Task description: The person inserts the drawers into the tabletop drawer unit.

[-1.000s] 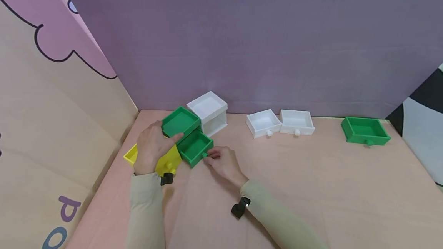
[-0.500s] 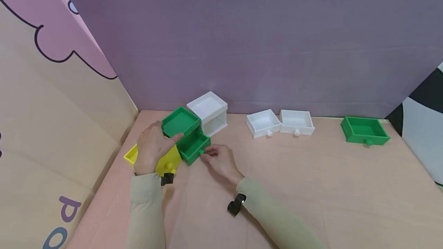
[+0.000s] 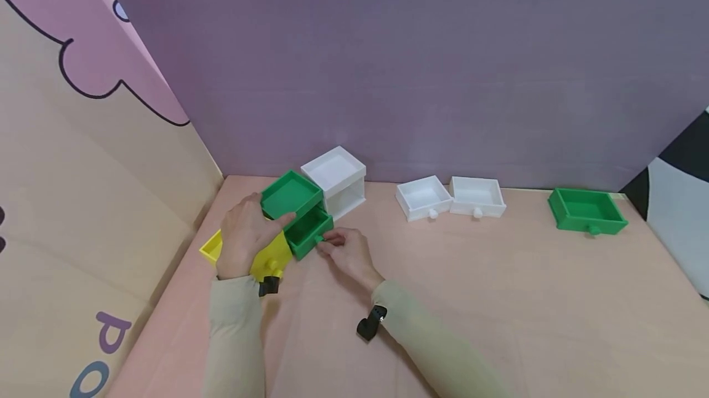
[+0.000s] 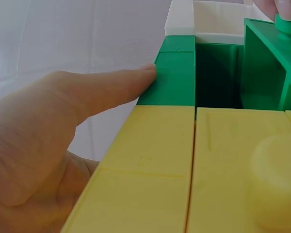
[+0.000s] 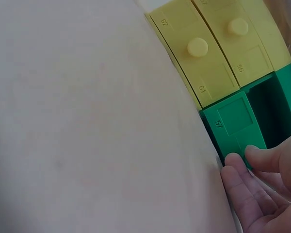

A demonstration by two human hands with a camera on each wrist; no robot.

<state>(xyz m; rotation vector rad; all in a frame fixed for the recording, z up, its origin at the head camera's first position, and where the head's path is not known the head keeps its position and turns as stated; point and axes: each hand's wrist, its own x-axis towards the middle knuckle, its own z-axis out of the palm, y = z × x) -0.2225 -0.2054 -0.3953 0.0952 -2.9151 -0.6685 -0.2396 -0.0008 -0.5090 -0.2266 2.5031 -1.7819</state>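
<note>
A green drawer unit stands against a yellow drawer unit, whose two knobbed drawers are pushed in. My left hand rests across the top of both units. Its thumb lies straight against the green top; its other fingers are mostly hidden. From the lower bay of the green unit a green drawer sticks partway out, with the bay above it bare. My right hand pinches this drawer's knob between thumb and fingertips.
A white drawer unit with open bays adjoins the green one at the back. Two loose white drawers lie side by side to its right. Another green drawer is at the far right, near the purple back wall.
My right hand has pushed the lower green drawer farther into its unit, moving left and away from me. My left hand keeps its place on the units.
</note>
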